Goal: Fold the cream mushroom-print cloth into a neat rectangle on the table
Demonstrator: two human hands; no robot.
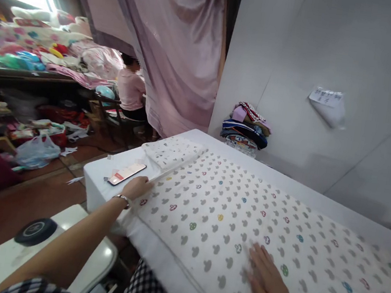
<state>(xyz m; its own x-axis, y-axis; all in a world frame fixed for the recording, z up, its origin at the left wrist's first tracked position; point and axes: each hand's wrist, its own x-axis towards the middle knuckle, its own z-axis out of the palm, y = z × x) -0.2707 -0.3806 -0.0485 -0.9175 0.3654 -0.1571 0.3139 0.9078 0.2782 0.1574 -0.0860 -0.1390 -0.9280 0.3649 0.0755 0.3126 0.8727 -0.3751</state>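
A long white cloth (219, 237) printed with grey shapes and small coloured mushrooms lies spread over the white-covered table (100, 177). My left hand (137, 188), with a bracelet at the wrist, is closed at the cloth's left edge; its fingertips are partly hidden there. Flat on top of the cloth, my right hand (266, 275) rests with fingers stretched out, slightly blurred. Beyond my left hand, a folded white cloth with small dark prints (173, 152) lies at the table's far end. A phone with a lit screen (128, 174) lies just past my left hand.
A white sewing machine surface (71, 226) with a round black object (36, 231) stands at lower left. Folded fabrics (245, 127) are stacked by the grey wall. A pink curtain (189, 58) hangs behind. Another person (131, 89) sits far left near heaped fabrics (49, 48).
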